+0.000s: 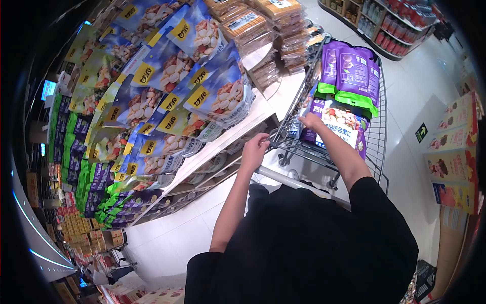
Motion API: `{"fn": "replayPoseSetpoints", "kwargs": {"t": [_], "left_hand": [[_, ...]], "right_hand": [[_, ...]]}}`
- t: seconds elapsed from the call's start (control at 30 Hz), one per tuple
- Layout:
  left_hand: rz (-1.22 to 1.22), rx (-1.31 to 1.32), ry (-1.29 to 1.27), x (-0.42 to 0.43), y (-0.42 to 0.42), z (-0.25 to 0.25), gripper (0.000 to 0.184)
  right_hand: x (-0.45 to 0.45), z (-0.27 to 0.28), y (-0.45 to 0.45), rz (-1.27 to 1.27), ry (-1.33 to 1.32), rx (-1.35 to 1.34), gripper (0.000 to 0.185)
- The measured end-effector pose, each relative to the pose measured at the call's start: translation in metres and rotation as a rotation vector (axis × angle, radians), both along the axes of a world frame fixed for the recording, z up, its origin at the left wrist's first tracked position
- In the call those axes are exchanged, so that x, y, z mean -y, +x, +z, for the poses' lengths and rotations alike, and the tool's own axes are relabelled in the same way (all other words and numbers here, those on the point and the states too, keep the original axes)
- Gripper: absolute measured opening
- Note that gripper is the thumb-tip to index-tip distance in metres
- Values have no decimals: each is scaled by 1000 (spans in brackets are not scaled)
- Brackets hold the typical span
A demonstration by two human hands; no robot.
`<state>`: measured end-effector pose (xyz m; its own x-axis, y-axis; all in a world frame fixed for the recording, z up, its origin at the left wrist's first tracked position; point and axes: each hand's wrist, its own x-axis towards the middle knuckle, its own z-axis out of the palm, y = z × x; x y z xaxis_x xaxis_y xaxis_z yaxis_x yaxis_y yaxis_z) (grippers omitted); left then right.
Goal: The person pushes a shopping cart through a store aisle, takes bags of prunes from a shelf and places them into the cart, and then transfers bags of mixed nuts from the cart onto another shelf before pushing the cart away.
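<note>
My right hand (312, 122) reaches into the metal shopping cart (380, 88), its fingers closed at a bluish package (295, 130) by the cart's left side. What the fingertips grip is hard to make out. Beside that hand lies a mixed-nut bag (336, 124) with a white label and purple edges. Further forward in the cart are purple bags with green ends (353, 66). My left hand (256, 148) hovers between the cart's near left corner and the shelf edge, fingers loosely bent and apart, with nothing visible in them.
On the left, a slanted shelf display (212, 144) holds rows of blue and yellow nut bags (220, 96). Packs of biscuits (246, 25) are stacked beyond it. Pink and yellow boxes (452, 164) stand at right. A drinks shelf (385, 23) is at the far top right.
</note>
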<state>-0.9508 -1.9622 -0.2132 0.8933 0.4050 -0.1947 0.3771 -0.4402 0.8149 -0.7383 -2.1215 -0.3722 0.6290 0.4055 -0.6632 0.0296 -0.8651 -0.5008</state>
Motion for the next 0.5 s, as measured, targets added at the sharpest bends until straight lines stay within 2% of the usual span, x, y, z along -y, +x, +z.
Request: {"fn": "replayPoseSetpoints", "kwargs": {"t": [0.03,0.1,0.23,0.3,0.37,0.43,0.47,0.5], "left_hand": [[0,7,18,0,0,-2,24],[13,14,35,-1,-3,-3,24],[4,8,93,2,-2,7,23],[-7,-7,143,0,-2,10,22],[-11,7,107,-1,-3,7,22],[-16,-9,80,0,-2,10,24],[-23,-26,65,-1,-1,11,25],[-20,-20,58,0,-1,10,25]], "right_hand": [[-4,-2,-6,-18,-3,-6,61],[-2,-6,-20,86,62,238,50],[2,-24,-19,78,68,320,42],[-2,-9,-13,-37,72,162,37],[0,10,-3,5,119,265,34],[3,30,7,-49,316,211,33],[5,56,2,-159,362,191,32],[9,71,3,-164,349,174,36]]}}
